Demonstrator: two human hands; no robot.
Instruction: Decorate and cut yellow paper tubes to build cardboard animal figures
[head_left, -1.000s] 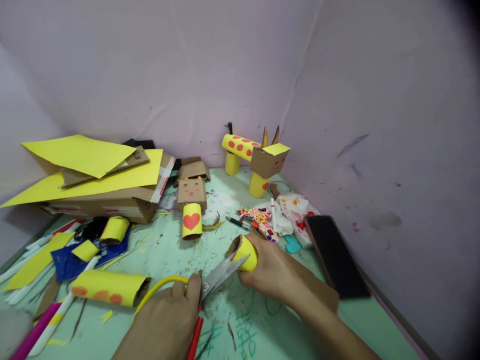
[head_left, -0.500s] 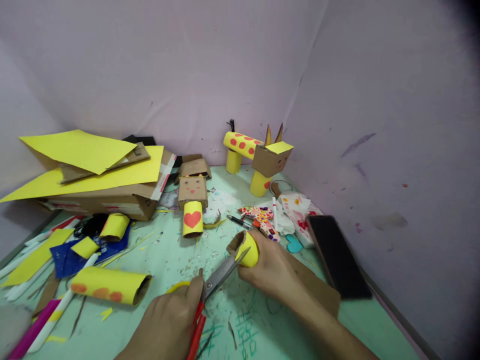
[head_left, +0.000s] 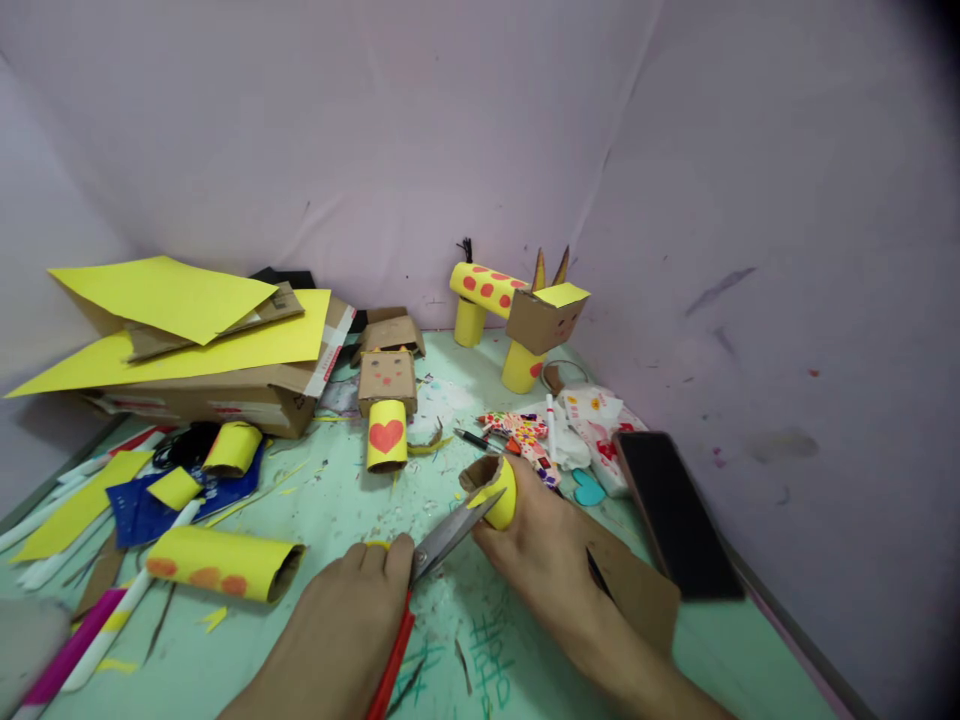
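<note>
My left hand (head_left: 352,600) is wrapped round the red and yellow handles of a pair of scissors (head_left: 442,540). The blades point up and to the right, against the rim of a short yellow paper-covered cardboard tube (head_left: 501,495). That tube is gripped by my right hand (head_left: 532,550), its brown open end facing left toward the blades. Left of my hands lies a longer yellow tube (head_left: 225,562) with orange spots. Beyond them a small cardboard-headed figure (head_left: 386,400) with a red heart lies on the table. The right hand's fingertips are partly hidden behind the tube.
A giraffe-like cardboard animal (head_left: 517,300) stands at the back near the wall. Yellow paper sheets (head_left: 180,300) rest on a cardboard box (head_left: 247,395) at left. A phone (head_left: 679,515), a pen (head_left: 472,440) and a teal heart (head_left: 589,488) lie at right. Markers (head_left: 75,650) are front left.
The scissors' blades look closer together, and my left fingers have closed in on the handles. My right hand has turned slightly with the tube, and a dark strip now shows beside its wrist.
</note>
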